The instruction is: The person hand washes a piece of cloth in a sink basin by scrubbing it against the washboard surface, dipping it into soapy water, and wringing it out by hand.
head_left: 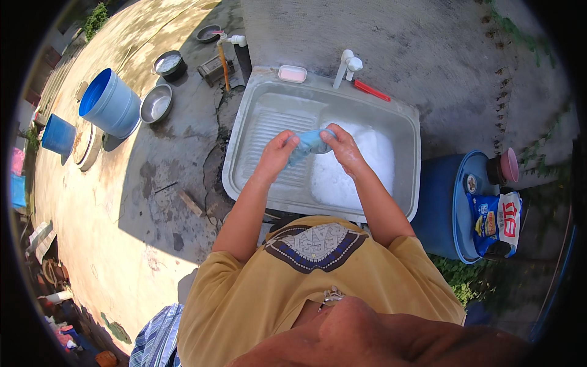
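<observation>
Between my two hands a wet light-blue cloth [312, 142] is stretched, held above the laundry sink [233, 151]. My left hand [276, 153] grips its left end over the ribbed washboard [286, 126] part of the sink. The right end is pinched in my right hand [341, 149], over the basin side. White suds [357, 183] fill much of that basin below and hide its floor. Part of the cloth hangs down from the left hand. What kind of garment or cloth it is, I cannot tell.
On the sink's back ledge sit a pink soap bar in a dish [292, 74], a white tap [347, 66] and a red-handled tool [371, 91]. A blue barrel [438, 202] at right bears a detergent bag [495, 222]. Blue buckets [112, 108] and a metal basin [156, 103] stand left.
</observation>
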The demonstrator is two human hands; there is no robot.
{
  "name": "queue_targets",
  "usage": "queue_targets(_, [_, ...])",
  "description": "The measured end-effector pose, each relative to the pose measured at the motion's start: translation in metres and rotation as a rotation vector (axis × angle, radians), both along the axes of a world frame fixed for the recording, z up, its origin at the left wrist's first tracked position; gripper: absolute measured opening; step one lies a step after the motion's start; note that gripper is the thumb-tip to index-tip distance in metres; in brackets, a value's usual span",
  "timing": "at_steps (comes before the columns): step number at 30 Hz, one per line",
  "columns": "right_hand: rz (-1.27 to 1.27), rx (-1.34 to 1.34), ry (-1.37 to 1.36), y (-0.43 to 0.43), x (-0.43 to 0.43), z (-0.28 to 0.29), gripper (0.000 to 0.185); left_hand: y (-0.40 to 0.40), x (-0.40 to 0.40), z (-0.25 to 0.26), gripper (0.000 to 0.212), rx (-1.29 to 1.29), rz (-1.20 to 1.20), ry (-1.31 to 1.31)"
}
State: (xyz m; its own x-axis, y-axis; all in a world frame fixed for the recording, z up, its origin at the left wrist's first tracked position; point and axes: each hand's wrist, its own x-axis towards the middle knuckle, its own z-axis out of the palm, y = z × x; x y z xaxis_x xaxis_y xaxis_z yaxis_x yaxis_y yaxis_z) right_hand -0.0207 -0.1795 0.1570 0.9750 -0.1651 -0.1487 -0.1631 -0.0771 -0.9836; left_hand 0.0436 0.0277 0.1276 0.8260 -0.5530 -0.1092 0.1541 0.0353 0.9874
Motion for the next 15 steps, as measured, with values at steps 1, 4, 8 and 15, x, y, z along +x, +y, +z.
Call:
queue_targets(1, [0.005, -0.001, 0.000, 0.003, 0.004, -0.005, 0.024, -0.001, 0.001, -0.004, 0.021, -0.036, 0.029, 0.014])
queue_targets(4, [-0.089, -0.016, -0.011, 0.020, 0.016, -0.015, 0.026, -0.005, 0.003, -0.010, 0.023, -0.102, 0.089, 0.093])
queue_targets(8, [-0.027, -0.441, -0.216, 0.068, 0.017, 0.002, 0.024, -0.011, 0.015, -0.033, 0.027, -0.005, 0.168, 0.261])
queue_targets(15, [-0.062, -0.905, -0.097, 0.056, 0.052, -0.032, 0.024, -0.030, -0.010, -0.016, 0.042, -0.126, 0.318, 0.729])
